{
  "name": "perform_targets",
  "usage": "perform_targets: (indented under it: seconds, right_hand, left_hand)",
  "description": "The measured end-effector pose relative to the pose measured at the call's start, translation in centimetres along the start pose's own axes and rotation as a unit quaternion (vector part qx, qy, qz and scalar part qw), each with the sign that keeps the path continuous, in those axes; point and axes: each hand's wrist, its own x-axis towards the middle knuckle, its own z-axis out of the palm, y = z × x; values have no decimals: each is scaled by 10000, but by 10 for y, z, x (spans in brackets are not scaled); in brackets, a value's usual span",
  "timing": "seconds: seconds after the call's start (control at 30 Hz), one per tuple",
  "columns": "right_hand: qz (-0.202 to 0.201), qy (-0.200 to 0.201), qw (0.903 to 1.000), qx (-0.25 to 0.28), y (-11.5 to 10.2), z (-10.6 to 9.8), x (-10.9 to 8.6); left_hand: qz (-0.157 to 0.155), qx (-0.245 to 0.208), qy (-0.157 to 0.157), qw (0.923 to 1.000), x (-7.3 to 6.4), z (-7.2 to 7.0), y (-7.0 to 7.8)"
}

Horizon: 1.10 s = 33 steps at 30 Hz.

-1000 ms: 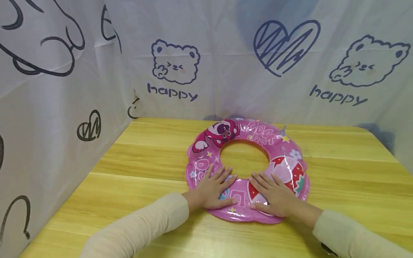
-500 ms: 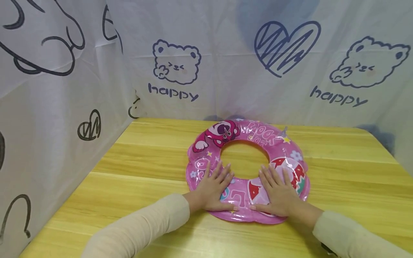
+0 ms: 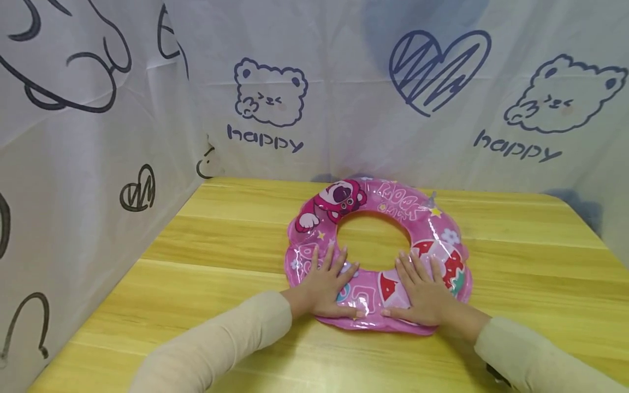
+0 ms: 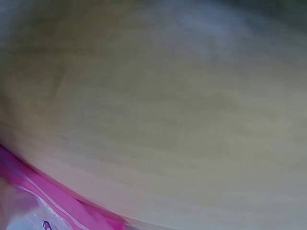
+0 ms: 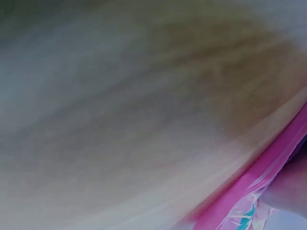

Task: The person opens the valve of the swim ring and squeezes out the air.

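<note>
An inflated pink swim ring [image 3: 365, 292] lies flat on the wooden table, printed with a bear, strawberry pieces, stars and lettering. My left hand [image 3: 326, 286] rests palm down on its near left part, fingers spread and thumb pointing right. On the near right part, my right hand [image 3: 426, 295] presses down the same way, over the strawberry print, with its thumb pointing left. Between the two thumbs a narrow strip of the ring shows. In the left wrist view only a strip of the pink ring [image 4: 72, 208] appears low left; the right wrist view shows its pink edge [image 5: 249, 184] low right.
The yellow wood-grain table [image 3: 196, 256] extends around the ring. A white cloth [image 3: 344, 125] with drawn bears, hearts and "happy" hangs behind it, and another cloth wall [image 3: 88, 191] stands at the left. A small clear valve [image 3: 432, 199] sticks up at the ring's far right.
My right hand's fingers have swung from pointing inward to pointing more forward, its thumb staying near the same spot. The left fingers have turned slightly. The ring's near edge looks more pressed in.
</note>
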Motion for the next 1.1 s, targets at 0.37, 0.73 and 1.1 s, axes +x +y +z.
perform_targets:
  seconds: [0.37,0.73,1.1]
  right_hand:
    - [22,-272,9987,421,2,-3,3]
    - [133,-819,9935,781,5,-9,7]
    - [113,-1101,9886,1016,5,-17,8]
  left_hand:
    - [-62,-350,-169,9992,1,-6,1]
    - [-119,-558,-442,9974,3,-8,0]
    - [-127,-954,-653,9932,3,-13,-3]
